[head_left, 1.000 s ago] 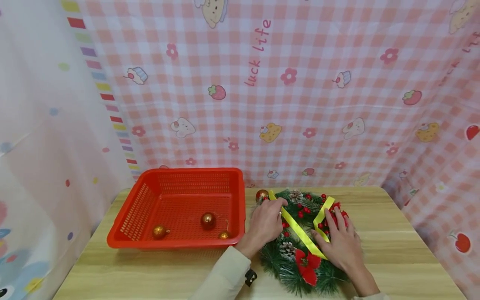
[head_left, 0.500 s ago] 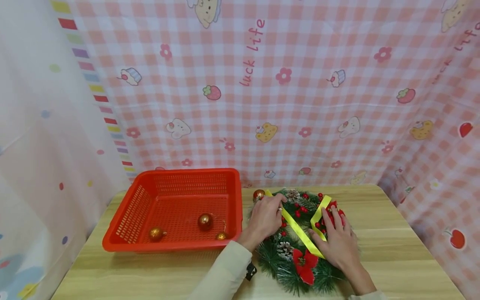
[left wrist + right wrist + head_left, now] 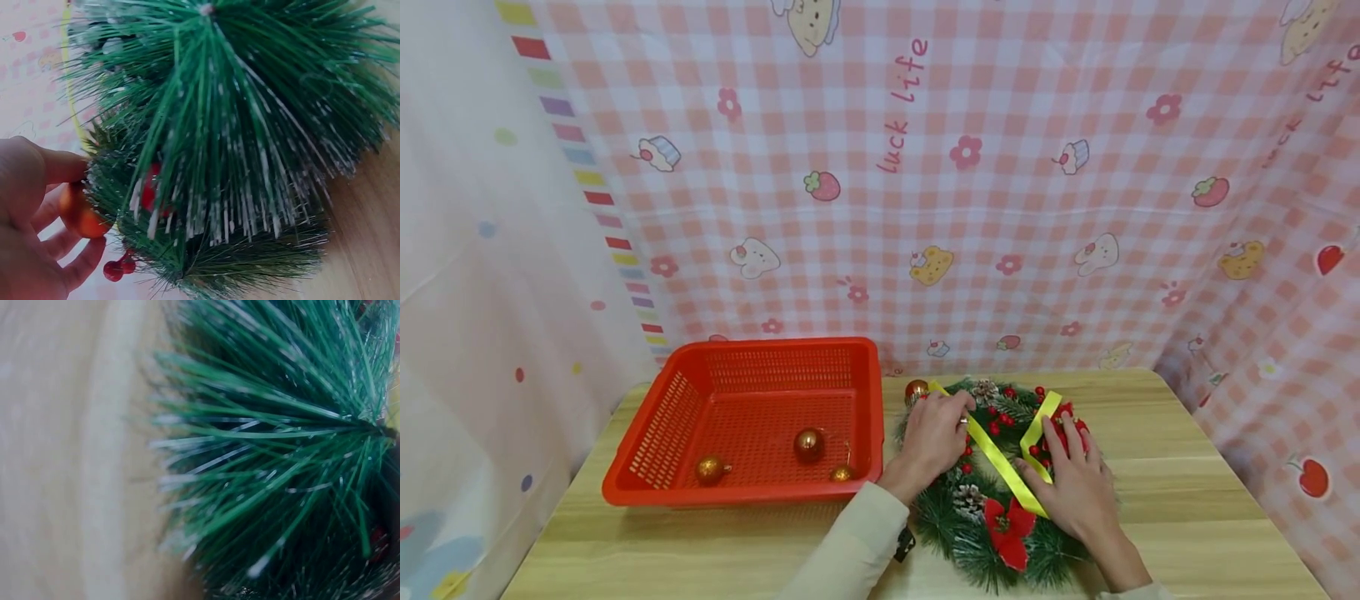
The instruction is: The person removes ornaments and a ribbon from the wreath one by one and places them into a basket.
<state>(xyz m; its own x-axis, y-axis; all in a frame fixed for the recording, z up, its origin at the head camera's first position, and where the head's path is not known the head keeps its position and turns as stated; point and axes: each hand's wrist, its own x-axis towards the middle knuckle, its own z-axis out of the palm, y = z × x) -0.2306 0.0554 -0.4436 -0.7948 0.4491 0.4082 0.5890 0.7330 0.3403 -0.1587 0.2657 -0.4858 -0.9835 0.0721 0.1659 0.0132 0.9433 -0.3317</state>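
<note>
A green Christmas wreath [image 3: 992, 554] with pine cones, red berries and a red flower [image 3: 1009, 533] lies on the table. My left hand [image 3: 934, 437] is at its far left part. In the left wrist view, its thumb and curled fingers are around a shiny orange ball ornament [image 3: 86, 215] at the needles. A copper ball [image 3: 917, 390] shows just past that hand in the head view; I cannot tell if it is the same one. My right hand [image 3: 1081, 492] rests with spread fingers on the wreath's right side. A yellow ribbon [image 3: 1000, 462] crosses the wreath between both hands.
Left of the wreath stands a red plastic basket [image 3: 741, 497] holding a large copper ball [image 3: 808, 445] and two smaller gold balls, one at the left [image 3: 709, 470]. A pink checked cloth [image 3: 850, 108] hangs behind the wooden table [image 3: 1187, 492].
The head view has shifted slightly, so the basket and wreath appear a little further left. Both hands stay at the wreath, with only a slight movement of the left fingers.
</note>
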